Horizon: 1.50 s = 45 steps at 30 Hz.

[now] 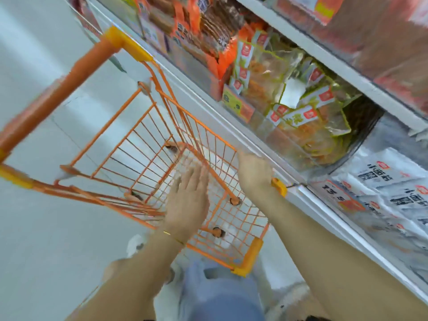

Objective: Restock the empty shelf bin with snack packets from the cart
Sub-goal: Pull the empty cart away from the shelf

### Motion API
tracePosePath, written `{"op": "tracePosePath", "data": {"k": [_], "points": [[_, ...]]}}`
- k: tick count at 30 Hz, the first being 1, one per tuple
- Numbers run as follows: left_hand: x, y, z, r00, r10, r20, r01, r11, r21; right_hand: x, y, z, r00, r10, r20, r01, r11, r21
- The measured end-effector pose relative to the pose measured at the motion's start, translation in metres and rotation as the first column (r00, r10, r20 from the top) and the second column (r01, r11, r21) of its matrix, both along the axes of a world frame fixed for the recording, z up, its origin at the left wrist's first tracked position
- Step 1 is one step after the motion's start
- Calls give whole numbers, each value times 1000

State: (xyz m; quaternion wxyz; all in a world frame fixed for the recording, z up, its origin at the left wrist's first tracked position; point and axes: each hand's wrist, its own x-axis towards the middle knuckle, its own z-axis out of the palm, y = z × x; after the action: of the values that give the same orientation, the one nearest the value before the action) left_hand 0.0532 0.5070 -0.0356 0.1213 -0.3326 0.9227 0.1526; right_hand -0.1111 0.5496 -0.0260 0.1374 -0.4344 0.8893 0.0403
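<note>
Cart (249, 257) at centre looks empty and the upper-right bin (266, 133) holds packets (303, 113), so seemingly done; my left hand (187, 200) is spread and empty, and my right hand's (253, 174) hold on the rim is unclear.

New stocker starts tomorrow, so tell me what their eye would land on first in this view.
The orange wire cart fills the middle and left, with no packets visible in its basket. The left hand hovers flat above the basket, while the right hand sits at the cart's rim beside the shelf. Up right, green-trimmed snack packets lie heaped on that shelf.
</note>
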Motion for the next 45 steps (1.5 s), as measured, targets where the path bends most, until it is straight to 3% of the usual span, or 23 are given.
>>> {"op": "tracePosePath", "data": {"k": [3,6,9,18,45], "points": [[46,-13,10,973,76,220,-83,996,24,18,-37,14,996,-21,82,18,999,41],[86,-42,20,931,134,340,-140,990,-7,37,-74,24,987,-45,151,30,994,102],[112,-83,26,913,65,404,-80,997,20,57,-113,27,979,-102,174,77,987,143],[151,-226,26,908,-93,409,56,993,103,89,-231,14,966,-164,200,131,977,166],[53,-471,14,907,-36,420,36,999,9,-8,-489,11,992,-53,112,36,988,148]]}}
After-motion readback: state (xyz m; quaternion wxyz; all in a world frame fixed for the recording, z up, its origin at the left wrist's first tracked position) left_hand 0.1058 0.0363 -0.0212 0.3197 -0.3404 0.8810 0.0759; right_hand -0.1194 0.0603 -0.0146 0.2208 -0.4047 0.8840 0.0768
